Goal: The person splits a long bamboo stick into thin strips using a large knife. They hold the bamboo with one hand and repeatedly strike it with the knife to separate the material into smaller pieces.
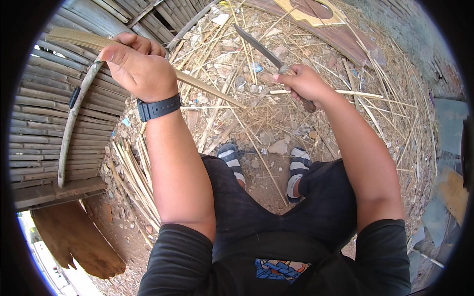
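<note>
My left hand [140,64], with a dark watch strap at the wrist, is raised at the upper left and closed round a long pale bamboo strip [207,89]. One broad end of the strip sticks out to the left of the fist, and the other slants down to the right over the littered ground. In my right hand [307,85] is a knife [261,51], gripped by its handle. Its long dark blade points up and to the left, apart from the strip. The fingertips of the left hand are partly hidden.
Split bamboo sticks [136,172] lie bundled beside my left arm. A bamboo slat wall [44,133] with a curved branch [74,123] stands at left. Thin strips and rubble cover the ground [266,133] round my feet. A brown board [345,42] lies at the far right.
</note>
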{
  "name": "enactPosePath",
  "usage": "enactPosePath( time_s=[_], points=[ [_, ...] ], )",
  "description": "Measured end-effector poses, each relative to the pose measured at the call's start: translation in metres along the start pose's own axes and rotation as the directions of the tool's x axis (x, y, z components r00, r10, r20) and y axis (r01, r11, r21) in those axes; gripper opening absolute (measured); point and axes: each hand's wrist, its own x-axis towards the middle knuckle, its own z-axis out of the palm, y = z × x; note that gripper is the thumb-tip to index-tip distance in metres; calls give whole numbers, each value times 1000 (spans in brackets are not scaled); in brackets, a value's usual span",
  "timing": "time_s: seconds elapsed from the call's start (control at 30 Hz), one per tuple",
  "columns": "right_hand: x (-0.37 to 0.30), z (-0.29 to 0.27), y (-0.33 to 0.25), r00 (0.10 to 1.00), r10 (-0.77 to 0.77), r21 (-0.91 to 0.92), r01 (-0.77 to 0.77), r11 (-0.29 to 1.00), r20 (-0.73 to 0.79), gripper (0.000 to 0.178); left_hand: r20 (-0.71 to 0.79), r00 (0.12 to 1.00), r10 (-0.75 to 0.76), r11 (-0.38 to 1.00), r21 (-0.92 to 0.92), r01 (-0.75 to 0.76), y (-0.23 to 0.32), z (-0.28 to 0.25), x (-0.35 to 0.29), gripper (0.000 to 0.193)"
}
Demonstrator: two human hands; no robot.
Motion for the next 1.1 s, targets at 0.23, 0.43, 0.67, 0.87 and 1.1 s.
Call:
enactPosePath(
  time_s=[0.23,0.43,0.67,0.87,1.1],
  points=[
    [40,93,44,983,93,312,-39,949,-160,38,-32,999,-1,1000,6,1,-2,-8,5,75],
    [32,159,148,931,297,86,-285,955,-211,71,-11,999,-30,999,44,31,-9,-12,7,76],
    [28,160,149,977,85,-54,-97,994,-193,63,-138,988,-68,995,60,77,2,-4,8,75],
    [30,163,170,935,192,-92,-229,969,-299,57,-98,991,-88,995,41,92,-4,8,-1,73],
    [21,166,192,921,232,-95,-274,957,-313,56,-30,995,-93,991,92,95,-31,14,-6,75]
  ],
)
